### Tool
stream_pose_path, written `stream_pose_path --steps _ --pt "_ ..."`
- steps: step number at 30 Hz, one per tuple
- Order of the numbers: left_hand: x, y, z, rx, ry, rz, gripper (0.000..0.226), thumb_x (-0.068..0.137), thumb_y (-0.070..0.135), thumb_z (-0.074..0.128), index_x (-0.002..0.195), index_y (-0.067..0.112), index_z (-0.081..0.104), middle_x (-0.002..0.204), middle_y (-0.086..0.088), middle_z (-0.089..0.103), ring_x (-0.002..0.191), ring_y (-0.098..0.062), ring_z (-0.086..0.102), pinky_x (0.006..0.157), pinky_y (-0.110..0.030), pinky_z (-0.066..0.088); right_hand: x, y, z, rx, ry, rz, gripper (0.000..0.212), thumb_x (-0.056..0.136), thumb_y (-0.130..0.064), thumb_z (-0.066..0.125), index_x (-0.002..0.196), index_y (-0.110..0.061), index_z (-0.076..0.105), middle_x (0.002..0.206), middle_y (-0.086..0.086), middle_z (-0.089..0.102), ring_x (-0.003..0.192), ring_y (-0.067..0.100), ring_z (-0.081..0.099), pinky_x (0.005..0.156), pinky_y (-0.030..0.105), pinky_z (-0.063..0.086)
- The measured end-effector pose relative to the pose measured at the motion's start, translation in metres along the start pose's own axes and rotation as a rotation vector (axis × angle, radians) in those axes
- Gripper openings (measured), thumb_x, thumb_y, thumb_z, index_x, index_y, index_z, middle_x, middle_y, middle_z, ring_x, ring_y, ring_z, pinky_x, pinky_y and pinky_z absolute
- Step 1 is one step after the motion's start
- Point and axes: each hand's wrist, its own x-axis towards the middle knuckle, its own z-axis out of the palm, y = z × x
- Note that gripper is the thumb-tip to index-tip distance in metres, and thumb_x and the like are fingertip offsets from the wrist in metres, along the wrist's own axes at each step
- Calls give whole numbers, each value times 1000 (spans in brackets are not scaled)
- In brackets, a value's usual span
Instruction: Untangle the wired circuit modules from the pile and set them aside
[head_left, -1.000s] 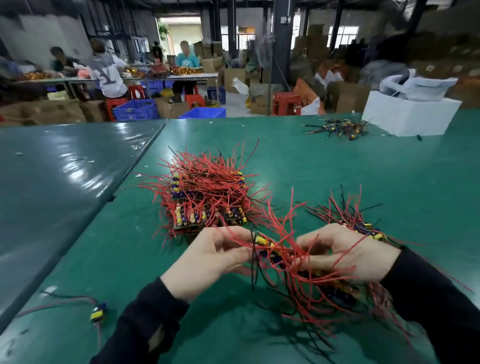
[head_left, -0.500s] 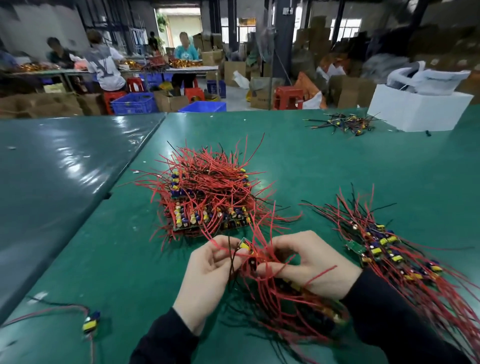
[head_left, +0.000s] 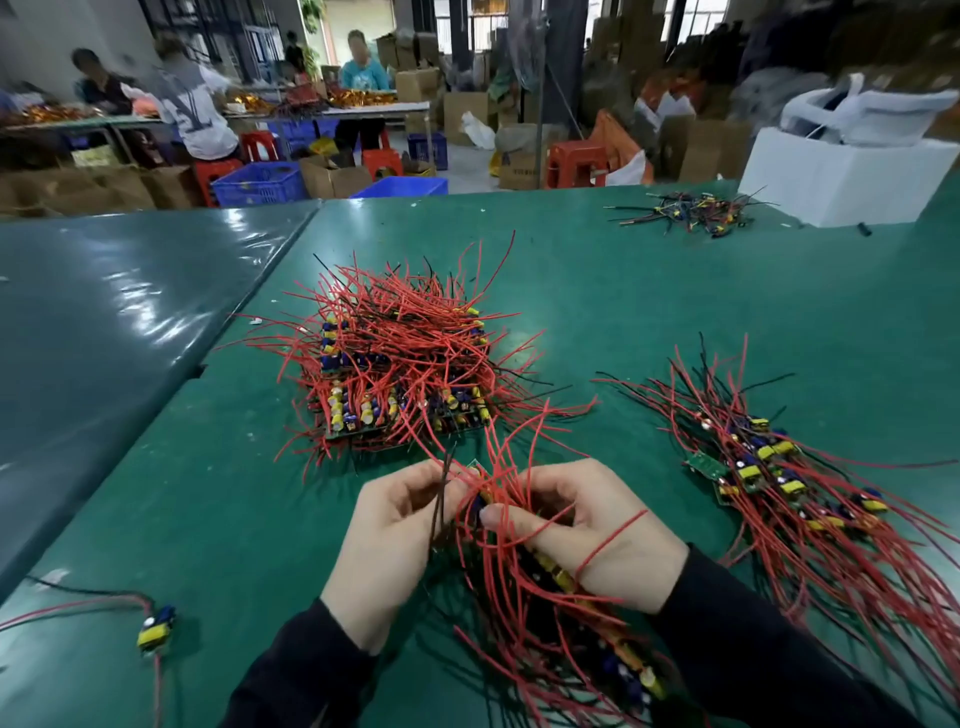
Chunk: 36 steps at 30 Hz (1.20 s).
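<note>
A big pile of circuit modules (head_left: 400, 364) with red and black wires sits mid-table. Just in front of it my left hand (head_left: 387, 545) and my right hand (head_left: 597, 535) hold a tangled bunch of wired modules (head_left: 545, 623) between them. My left fingers pinch wires at the bunch's top end, beside a small green board. My right fingers curl round the red wires and a module strip that trails toward me. A spread row of separated modules (head_left: 769, 478) lies to the right on the green table (head_left: 623, 312).
One lone module (head_left: 156, 626) with its wires lies near the left front edge. A small dark heap of wired parts (head_left: 691, 210) and a white box (head_left: 841, 176) stand at the far right. A second table (head_left: 104, 322) adjoins on the left. People work at benches behind.
Both hands have drawn closer together and nearer to me with the bunch. The view has shifted so the separated row on the right now shows fully.
</note>
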Motion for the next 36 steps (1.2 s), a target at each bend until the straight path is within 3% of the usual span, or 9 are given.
stream_pose_path --steps 4,12,18,22,26,28,31,33,36 --pt "-3 5 3 -74 -32 -77 17 75 25 62 75 15 75 73 -2 71 65 -8 65 58 -16 50 -2 0 -2 -10 3 -49 27 82 -41 65 97 -19 70 81 12 71 75 36 65 71 52 52" --pt "-6 10 -3 -267 -46 -339 13 73 18 60 74 8 68 70 -5 68 57 -10 64 49 -19 52 -5 -6 -2 -108 -13 -156 21 86 -33 64 98 -17 71 75 -3 71 64 12 64 65 41 53" --pt "-5 16 -5 -42 -77 -197 15 69 24 64 70 10 70 70 -5 67 61 -11 62 56 -17 51 -5 -5 0 -45 0 -103 20 83 -36 63 93 -21 71 74 5 71 68 24 65 68 45 53" --pt "-4 19 -12 -132 -194 -231 13 72 18 60 68 12 70 70 -4 66 60 -10 63 56 -18 52 -7 -10 0 69 -56 -170 7 85 -22 65 87 -18 71 69 -8 66 62 2 57 63 23 51" --pt "-4 19 -15 -370 -301 -386 19 79 15 54 82 3 69 76 -11 67 62 -16 66 54 -28 55 -6 -17 0 284 -128 -105 6 86 -20 63 86 -20 69 79 -7 67 73 2 57 72 18 47" --pt "1 19 -19 -337 -229 -392 20 79 20 57 84 3 66 78 -12 64 63 -19 62 57 -32 56 -5 -18 -2 274 -184 -24 15 85 -30 62 87 -17 70 81 -1 66 74 8 57 72 22 48" --pt "11 21 -33 -264 106 -284 20 85 23 56 78 4 59 67 -9 59 52 -16 59 53 -27 57 -6 -19 -4 299 -240 118 21 79 -37 65 73 -20 74 63 -4 63 53 6 54 52 16 43" --pt "14 23 -45 -277 292 -164 21 92 22 52 81 6 59 63 -6 61 49 -13 61 54 -25 57 -1 -13 -8 240 -90 201 28 82 -32 65 58 -18 69 46 -10 55 40 -1 44 42 11 34" --pt "15 25 -47 -441 321 -97 12 89 19 55 82 10 57 58 0 63 52 -11 64 54 -23 56 7 2 -19 48 201 257 45 86 -35 64 59 2 60 49 3 49 46 14 41 51 25 35"
